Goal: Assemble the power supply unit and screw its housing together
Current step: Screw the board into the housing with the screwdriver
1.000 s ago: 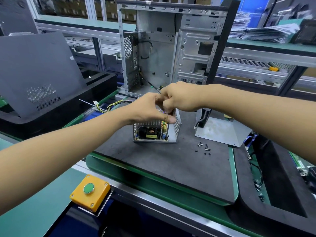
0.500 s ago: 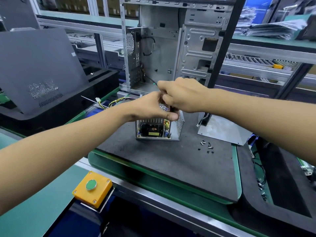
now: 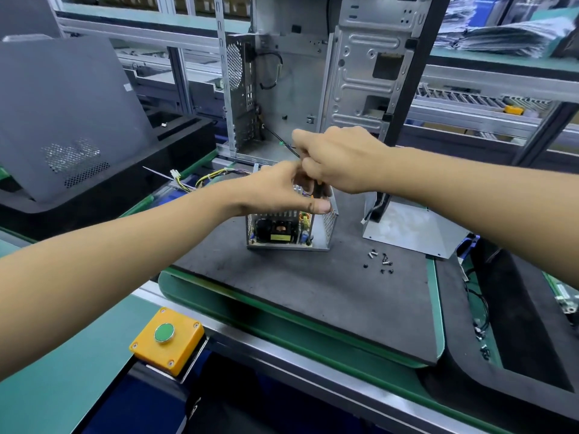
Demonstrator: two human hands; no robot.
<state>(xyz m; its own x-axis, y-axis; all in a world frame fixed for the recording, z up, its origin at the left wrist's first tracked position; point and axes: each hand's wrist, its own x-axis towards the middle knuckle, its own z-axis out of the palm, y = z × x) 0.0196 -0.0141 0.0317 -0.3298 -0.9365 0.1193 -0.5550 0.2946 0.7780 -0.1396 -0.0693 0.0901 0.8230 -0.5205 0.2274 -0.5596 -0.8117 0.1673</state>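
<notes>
The power supply unit (image 3: 291,228) stands on the dark mat as an open perforated metal box, its circuit board and coils visible from the front. My left hand (image 3: 282,192) grips its top edge, thumb lying along the front rim. My right hand (image 3: 338,158) is directly above it, closed around a dark-handled screwdriver (image 3: 319,191) that points down into the box's right side. The tip is hidden among the parts. A bent metal housing cover (image 3: 410,228) lies to the right, and several loose screws (image 3: 380,261) sit in front of it.
An open computer case (image 3: 313,76) stands upright just behind the unit. A bundle of yellow and black wires (image 3: 216,177) trails to the left. A grey side panel (image 3: 62,114) leans at the far left. A yellow box with a green button (image 3: 167,339) sits at the near edge.
Both hands have stayed at the top of the power supply unit. My view has dropped slightly and moved closer.
</notes>
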